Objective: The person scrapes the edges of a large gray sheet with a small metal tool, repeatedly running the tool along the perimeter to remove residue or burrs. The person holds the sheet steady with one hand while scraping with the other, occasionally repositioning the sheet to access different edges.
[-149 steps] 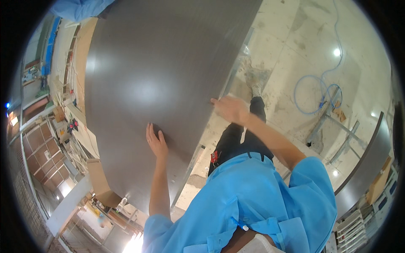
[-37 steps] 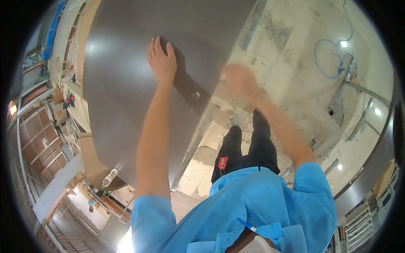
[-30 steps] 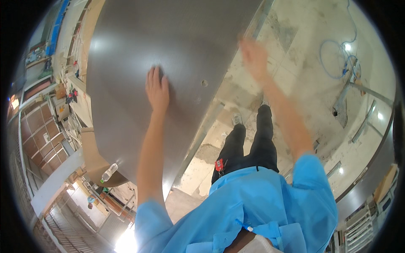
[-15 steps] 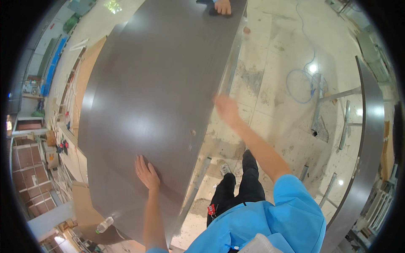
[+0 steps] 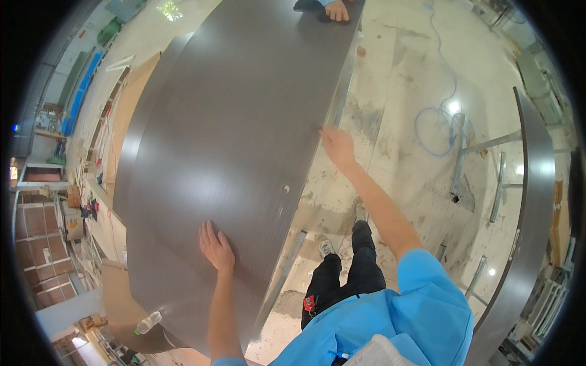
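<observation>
A large dark brown panel (image 5: 232, 134) lies flat in front of me, stretching away to the far end. My left hand (image 5: 215, 247) rests flat on its near part, fingers apart. My right hand (image 5: 337, 145) touches the panel's right long edge, fingers spread. A small round hole (image 5: 285, 190) shows near that edge. At the far end another person's hand (image 5: 336, 9) rests on the panel.
A metal frame (image 5: 305, 235) shows under the panel's right edge. A blue hose (image 5: 436, 122) coils on the stained concrete floor. A second dark panel (image 5: 534, 201) stands at the right. A plastic bottle (image 5: 148, 322) lies lower left, with shelving (image 5: 46, 201) and clutter on the left.
My view has swung so the whole panel is seen. My left hand slid toward the near end. My right hand came down from the air onto the right edge.
</observation>
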Action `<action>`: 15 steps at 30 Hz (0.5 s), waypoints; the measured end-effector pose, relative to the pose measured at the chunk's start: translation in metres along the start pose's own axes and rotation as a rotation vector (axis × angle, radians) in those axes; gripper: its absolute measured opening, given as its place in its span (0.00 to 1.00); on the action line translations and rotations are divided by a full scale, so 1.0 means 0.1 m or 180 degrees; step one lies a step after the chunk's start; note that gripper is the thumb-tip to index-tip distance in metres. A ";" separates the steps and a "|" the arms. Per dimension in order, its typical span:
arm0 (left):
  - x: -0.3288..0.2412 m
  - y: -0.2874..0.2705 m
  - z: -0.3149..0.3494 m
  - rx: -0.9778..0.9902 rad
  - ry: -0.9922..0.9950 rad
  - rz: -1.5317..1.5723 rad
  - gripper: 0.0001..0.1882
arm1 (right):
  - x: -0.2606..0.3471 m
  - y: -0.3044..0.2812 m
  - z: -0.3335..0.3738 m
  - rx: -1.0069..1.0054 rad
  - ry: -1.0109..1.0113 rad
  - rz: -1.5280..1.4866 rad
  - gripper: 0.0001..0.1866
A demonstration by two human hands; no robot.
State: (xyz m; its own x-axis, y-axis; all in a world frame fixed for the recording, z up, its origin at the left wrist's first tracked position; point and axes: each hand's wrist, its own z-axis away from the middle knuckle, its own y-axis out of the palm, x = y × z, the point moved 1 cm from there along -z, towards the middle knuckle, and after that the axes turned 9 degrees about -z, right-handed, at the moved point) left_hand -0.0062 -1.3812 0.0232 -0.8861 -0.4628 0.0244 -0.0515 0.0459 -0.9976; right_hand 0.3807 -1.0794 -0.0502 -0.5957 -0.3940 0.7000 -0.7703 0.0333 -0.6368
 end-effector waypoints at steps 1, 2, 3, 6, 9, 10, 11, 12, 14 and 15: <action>0.00 0.00 0.00 -0.0111 0.0051 0.0041 0.30 | 0.05 0.02 0.09 -0.0471 -0.0305 0.0003 0.20; -0.01 0.00 0.01 -0.0140 0.0046 0.0055 0.30 | 0.18 0.10 0.31 -0.0122 -0.0318 0.0028 0.20; -0.01 0.01 0.01 -0.0081 -0.0015 0.0061 0.30 | 0.37 0.19 0.64 0.0155 -0.0283 0.0058 0.20; -0.02 0.01 0.01 -0.0121 0.0005 0.0125 0.30 | 1.03 0.34 1.65 0.0800 -0.1077 -0.0511 0.24; -0.03 0.00 0.00 -0.0009 -0.0038 -0.0127 0.30 | 1.21 0.31 1.79 0.1967 -0.1161 -0.0161 0.21; -0.03 -0.01 0.00 -0.0144 0.0036 -0.0048 0.30 | 1.17 0.26 1.65 0.2035 -0.1218 -0.0317 0.19; -0.03 -0.01 0.00 -0.0154 0.0042 0.0007 0.30 | 1.05 0.18 1.34 0.1517 -0.1047 -0.0576 0.19; -0.03 -0.01 0.00 -0.0027 -0.0037 0.0030 0.30 | 0.91 0.07 1.02 0.0749 -0.0996 -0.1041 0.19; -0.03 0.00 0.01 -0.0156 0.0028 0.0123 0.30 | 0.55 -0.12 0.45 0.0680 0.0295 0.0002 0.14; -0.02 0.01 0.01 -0.0060 -0.0055 0.0141 0.30 | 0.44 -0.13 0.26 0.0354 0.0302 0.0032 0.16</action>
State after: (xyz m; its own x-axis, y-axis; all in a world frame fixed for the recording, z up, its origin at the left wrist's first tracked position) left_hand -0.0037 -1.3812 0.0221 -0.8797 -0.4751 -0.0211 -0.0211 0.0832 -0.9963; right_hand 0.3710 -1.1214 -0.0195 -0.6261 -0.3052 0.7175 -0.7373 -0.0674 -0.6722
